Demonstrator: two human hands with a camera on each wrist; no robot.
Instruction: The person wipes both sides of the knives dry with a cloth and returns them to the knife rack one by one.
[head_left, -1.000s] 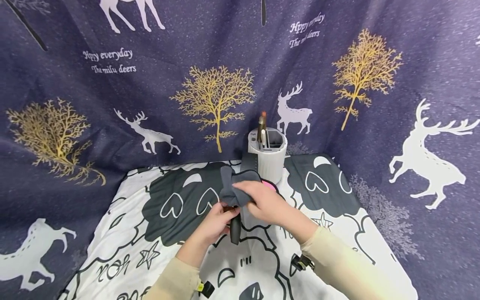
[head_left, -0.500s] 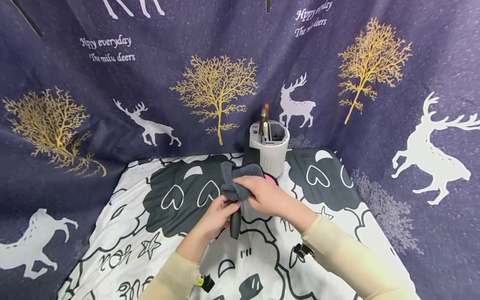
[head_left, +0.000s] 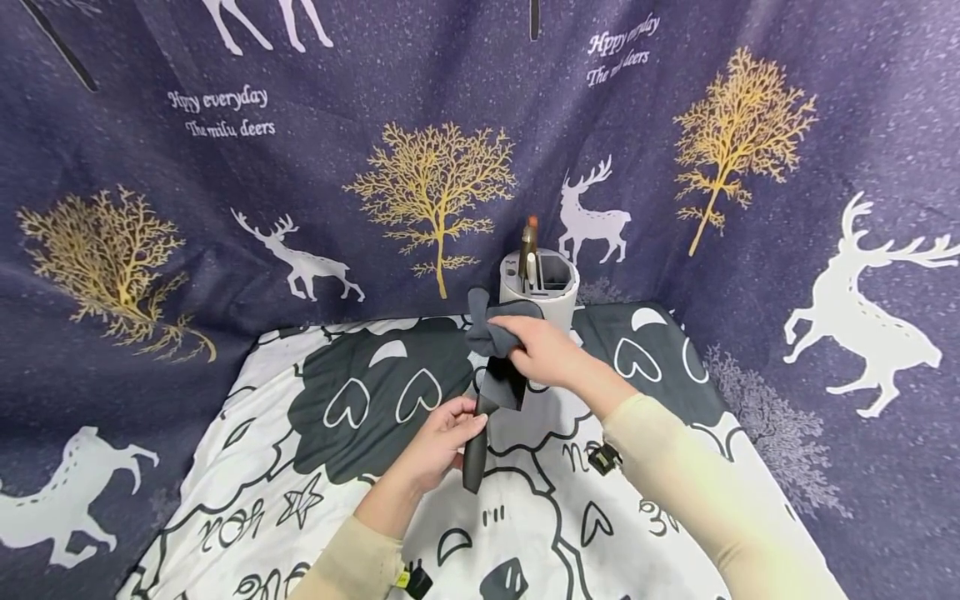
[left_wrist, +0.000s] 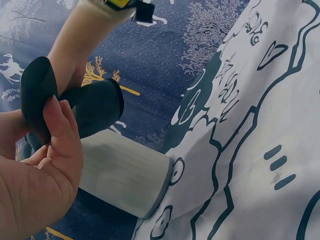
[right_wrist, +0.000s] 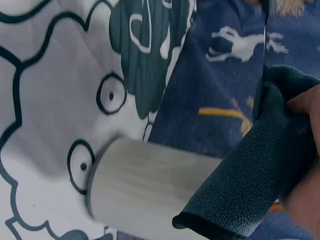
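My left hand grips the black handle of a broad-bladed kitchen knife. Its dark, shiny blade points away from me, and the far part is hidden by a dark grey cloth. With thumb and fingers, my right hand pinches this cloth at the blade's far end. In the right wrist view, the folded cloth hangs from the right fingers beside the thin dark edge of the blade. The left wrist view shows the cloth behind my left fingers.
Behind the cloth stands a white round holder with a grey divided top, holding several upright utensils. A black-and-white patterned cloth covers the table. A dark blue curtain with deer and trees hangs behind and at both sides.
My right hand has slid the grey cloth away from the handle toward the blade's far end, uncovering the near part of the blade. My left hand keeps its grip on the handle.
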